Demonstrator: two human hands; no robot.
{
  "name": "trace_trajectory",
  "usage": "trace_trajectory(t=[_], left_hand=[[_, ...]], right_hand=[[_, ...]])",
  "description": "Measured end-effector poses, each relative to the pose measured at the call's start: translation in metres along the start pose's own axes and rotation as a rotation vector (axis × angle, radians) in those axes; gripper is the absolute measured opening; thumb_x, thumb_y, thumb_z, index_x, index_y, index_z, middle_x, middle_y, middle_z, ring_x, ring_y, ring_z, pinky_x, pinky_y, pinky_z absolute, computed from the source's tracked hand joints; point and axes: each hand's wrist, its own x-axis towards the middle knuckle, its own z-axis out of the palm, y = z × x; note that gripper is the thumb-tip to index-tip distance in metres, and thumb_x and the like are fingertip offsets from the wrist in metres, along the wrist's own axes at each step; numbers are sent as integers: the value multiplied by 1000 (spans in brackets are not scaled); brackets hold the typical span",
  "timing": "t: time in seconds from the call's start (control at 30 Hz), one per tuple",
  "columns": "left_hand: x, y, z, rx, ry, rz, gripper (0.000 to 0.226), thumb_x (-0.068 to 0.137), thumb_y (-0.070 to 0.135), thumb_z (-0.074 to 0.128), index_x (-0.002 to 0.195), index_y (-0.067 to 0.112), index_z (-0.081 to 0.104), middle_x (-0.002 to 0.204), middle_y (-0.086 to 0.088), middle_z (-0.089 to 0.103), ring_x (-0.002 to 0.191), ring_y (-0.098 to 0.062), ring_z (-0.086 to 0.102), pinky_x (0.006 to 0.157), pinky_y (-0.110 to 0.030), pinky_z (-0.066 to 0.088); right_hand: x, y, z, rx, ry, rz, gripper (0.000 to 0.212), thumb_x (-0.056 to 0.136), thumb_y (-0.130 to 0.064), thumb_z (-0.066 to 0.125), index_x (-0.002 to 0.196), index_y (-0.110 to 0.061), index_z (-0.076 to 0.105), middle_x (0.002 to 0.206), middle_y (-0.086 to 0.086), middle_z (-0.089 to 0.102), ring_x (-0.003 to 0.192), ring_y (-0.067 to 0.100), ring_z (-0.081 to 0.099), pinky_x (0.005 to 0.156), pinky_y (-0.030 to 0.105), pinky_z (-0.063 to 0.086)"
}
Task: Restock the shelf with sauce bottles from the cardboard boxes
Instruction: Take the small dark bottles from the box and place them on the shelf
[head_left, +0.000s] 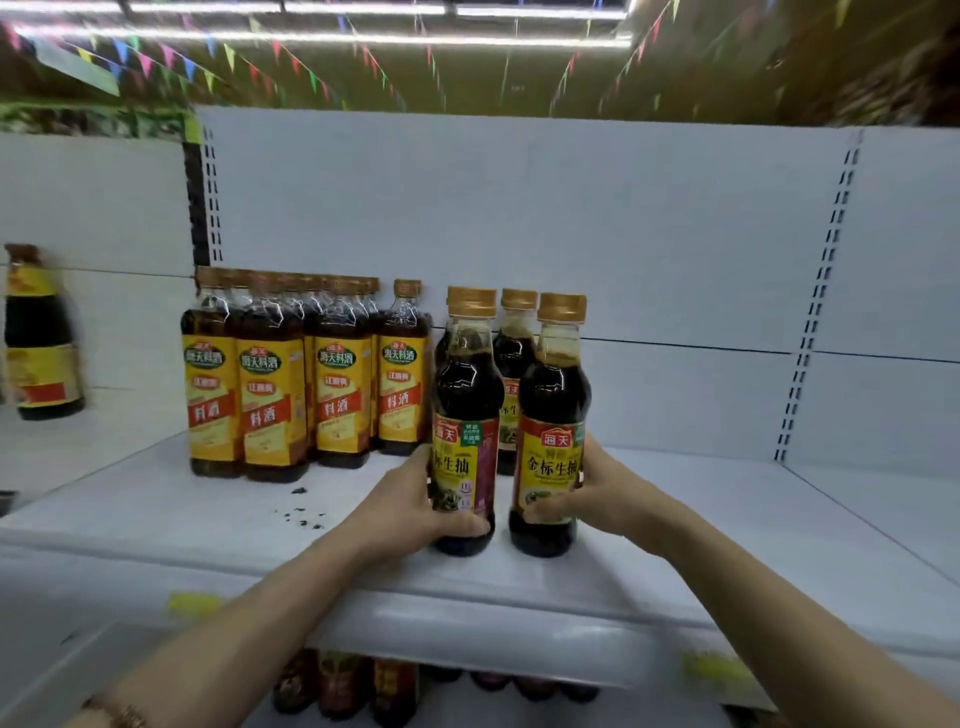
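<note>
Two dark sauce bottles are being set down on the white shelf (727, 545), one per hand. The left bottle (464, 415) is gripped low on its label by the left hand (415, 499), fingers curled round the front, thumb hidden behind. The right bottle (553, 421) is clasped at label height by the right hand (597, 488), fingers wrapped across the lower label. Both bottles are upright, bases apparently on or just above the shelf; contact cannot be confirmed. Just behind the grips a third bottle of the same kind (514, 364) is seen, and part of another seems to sit behind the left one. To the left of the left hand, a block of yellow-label bottles (291, 384) is lined up, close by. Dark crumbs (301, 512) lie on the shelf in front of that block.

Step judged: placing, near release. Next move probably calls for both bottles to be pushed back snug against the rear ones, labels faced forward, then the fingers opened without tipping either. Cardboard boxes are not in view.
</note>
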Motion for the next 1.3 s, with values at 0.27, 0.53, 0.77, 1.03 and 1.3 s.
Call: trace_trajectory(t=[0.27,0.53,0.77,1.03,1.3], left_hand=[[34,-14,5,49,217,-72,83,67,27,87,132,16,36,128,-2,57,113,-17,56,98,-30,43],[44,-13,-9,70,108,-102,64,80,32,77,133,20,42,127,4,57,111,-12,53,94,-25,39],[57,-12,-7,103,201,-108,59,68,31,86,118,19,56,108,10,61,97,-9,57,84,-24,44],[71,-15,-5,161,229,-116,57,69,32,85,118,16,61,117,0,67,107,-18,62,87,-27,46],[66,-10,0,110,280,-39,63,74,20,82,125,10,48,120,-2,60,113,-22,59,87,-24,43]], right_hand=[[22,15,13,-74,209,79,66,67,-21,89,117,-22,45,112,-6,63,99,10,63,82,23,51],[37,25,8,-99,181,76,65,69,-17,87,123,-17,50,112,-5,61,98,12,62,70,13,48],[64,35,16,-130,262,44,62,65,-22,90,112,-18,50,109,-4,61,97,15,63,78,19,52],[73,36,15,-184,253,51,61,65,-26,90,108,-20,47,106,-5,59,104,18,62,88,31,52],[81,42,15,-176,272,65,60,64,-25,90,108,-21,48,109,-2,63,104,21,63,92,37,52]])
